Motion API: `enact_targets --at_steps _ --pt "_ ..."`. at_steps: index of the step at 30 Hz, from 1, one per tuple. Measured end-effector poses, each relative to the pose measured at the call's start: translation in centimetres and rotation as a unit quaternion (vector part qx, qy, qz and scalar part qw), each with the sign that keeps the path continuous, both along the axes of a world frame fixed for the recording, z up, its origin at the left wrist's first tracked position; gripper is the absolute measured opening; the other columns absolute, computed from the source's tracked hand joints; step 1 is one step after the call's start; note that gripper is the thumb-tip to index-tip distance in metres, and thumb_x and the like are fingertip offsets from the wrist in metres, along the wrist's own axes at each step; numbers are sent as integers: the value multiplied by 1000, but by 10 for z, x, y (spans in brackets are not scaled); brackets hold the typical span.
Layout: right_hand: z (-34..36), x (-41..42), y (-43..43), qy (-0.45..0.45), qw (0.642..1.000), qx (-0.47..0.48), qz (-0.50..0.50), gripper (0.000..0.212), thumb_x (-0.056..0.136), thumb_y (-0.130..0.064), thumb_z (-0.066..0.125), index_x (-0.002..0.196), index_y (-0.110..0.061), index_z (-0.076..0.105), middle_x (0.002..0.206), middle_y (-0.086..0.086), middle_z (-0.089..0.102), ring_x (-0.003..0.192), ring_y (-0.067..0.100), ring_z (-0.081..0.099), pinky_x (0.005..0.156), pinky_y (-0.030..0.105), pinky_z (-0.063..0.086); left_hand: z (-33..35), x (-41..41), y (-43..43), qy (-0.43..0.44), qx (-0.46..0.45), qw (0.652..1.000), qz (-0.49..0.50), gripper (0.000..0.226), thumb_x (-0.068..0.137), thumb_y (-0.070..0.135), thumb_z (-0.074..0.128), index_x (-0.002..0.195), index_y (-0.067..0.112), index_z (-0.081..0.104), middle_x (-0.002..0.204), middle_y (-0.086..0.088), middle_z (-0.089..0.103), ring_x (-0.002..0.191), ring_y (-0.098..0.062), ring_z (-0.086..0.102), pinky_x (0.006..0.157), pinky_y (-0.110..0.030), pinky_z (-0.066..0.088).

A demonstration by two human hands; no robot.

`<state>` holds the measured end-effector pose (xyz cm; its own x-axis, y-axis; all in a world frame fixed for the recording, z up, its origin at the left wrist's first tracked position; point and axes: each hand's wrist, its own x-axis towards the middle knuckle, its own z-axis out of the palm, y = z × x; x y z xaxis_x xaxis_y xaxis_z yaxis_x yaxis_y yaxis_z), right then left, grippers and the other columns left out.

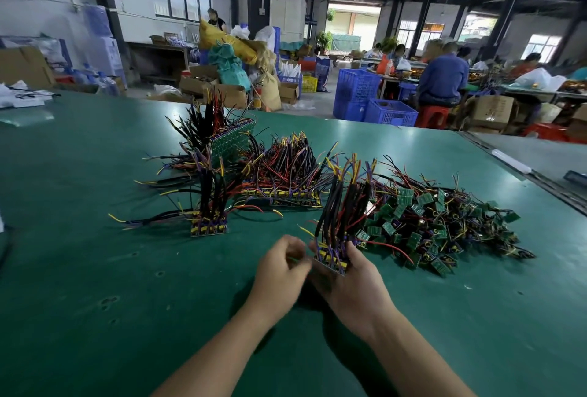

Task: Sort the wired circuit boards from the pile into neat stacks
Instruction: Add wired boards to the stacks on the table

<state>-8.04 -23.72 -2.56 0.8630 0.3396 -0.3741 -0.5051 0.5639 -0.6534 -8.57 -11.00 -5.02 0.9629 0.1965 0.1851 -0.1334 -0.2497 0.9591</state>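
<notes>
Mid-stack: your right hand (355, 285) has its grip clamped on the held stack (333, 258) above the bench (95, 269), the left hand (279, 268) grip is blurred so can't tell, and next you square in another board from the pile (444, 228).

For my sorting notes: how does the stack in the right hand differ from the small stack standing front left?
The held stack is gripped by the right hand and tilted; the standing stack rests free on the table, upright. Both have boards below, wires pointing up.
</notes>
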Motion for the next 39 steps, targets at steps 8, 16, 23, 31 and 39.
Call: enact_targets --at_steps 8,16,23,31,39 --pt "-9 4 7 -28 998 1 -48 55 100 -48 37 114 -4 67 78 10 71 48 17 62 38 21 45 14 -9 -30 108 -354 926 -80 7 95 8 53 89 9 56 63 -5 62 50 -20 61 46 -25 51" --pt "-14 3 8 -117 989 -74 -51 33 89 -10 44 115 2 61 100 17 69 73 21 62 64 31 47 10 -3 -17 97 -393 914 -15 12 99 10 47 91 5 54 56 -5 61 42 -16 57 45 -29 54" --pt "-7 5 -5 -151 979 -122 -61 38 92 -20 39 127 -13 51 105 16 62 92 30 58 77 44 46 10 0 -5 104 -333 937 25 17 98 13 49 83 10 57 50 0 55 38 -12 52 41 -24 45" --pt "-6 4 -15 -160 950 -268 -6 40 103 -40 39 99 -7 60 73 13 64 47 20 55 43 25 42 9 -3 -2 79 -187 978 -46 30 98 17 45 71 11 57 67 -14 53 61 -21 48 52 -27 40" --pt "-11 -6 -5 -245 927 -278 -65 33 90 -24 46 66 -31 68 57 -1 64 43 11 55 45 26 39 10 -10 -6 47 -109 987 -107 60 90 55 51 81 -4 44 68 -15 48 54 -27 43 42 -26 29"
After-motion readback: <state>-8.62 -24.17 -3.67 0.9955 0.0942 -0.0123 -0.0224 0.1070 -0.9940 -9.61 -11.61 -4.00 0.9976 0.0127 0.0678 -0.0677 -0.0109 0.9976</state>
